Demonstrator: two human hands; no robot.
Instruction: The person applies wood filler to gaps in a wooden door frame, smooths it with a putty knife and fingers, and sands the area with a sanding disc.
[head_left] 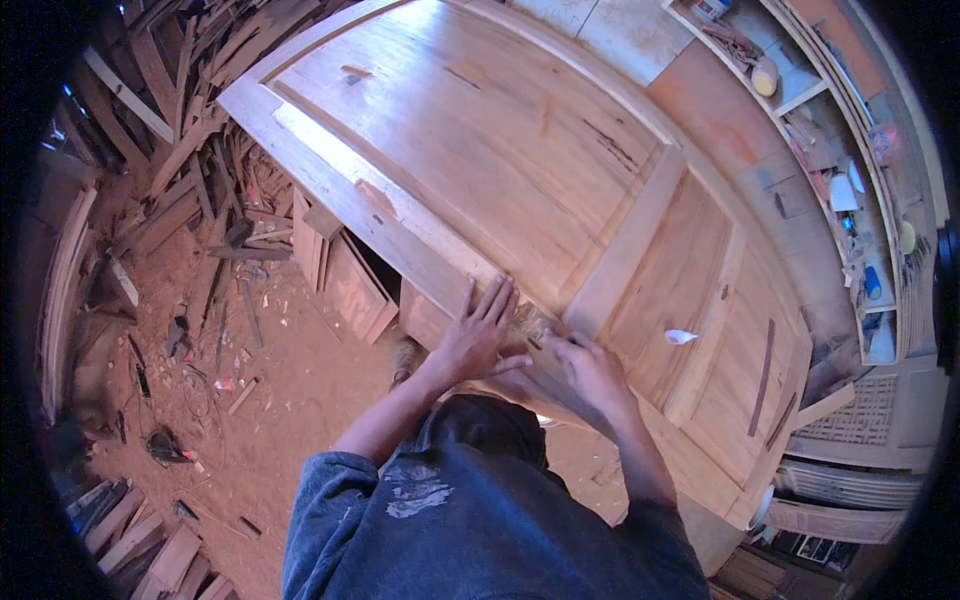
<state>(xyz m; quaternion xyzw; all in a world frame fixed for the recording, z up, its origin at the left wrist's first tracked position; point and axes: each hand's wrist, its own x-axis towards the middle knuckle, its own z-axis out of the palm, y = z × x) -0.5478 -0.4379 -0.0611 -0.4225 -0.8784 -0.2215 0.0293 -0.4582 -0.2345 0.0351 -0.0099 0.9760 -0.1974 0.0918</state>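
A large pale wooden panel door (470,130) lies flat in front of me, its frame rails raised around the panels. My left hand (482,330) rests on the near frame rail with its fingers stretched out and spread. Just to its right, my right hand (590,370) is closed, its fingertips down at the same rail. Between the hands is a small brownish patch or piece (532,326), too unclear to name. What the right hand grips is hidden by its fingers. A small white scrap (680,337) lies on a panel to the right.
Offcuts and boards (190,130) pile up at the far left, above a reddish dusty floor (290,400). Several boards (350,280) stand under the door's near edge. Shelves with small containers (765,78) run along the right. A dark strip (762,378) lies on the door's right end.
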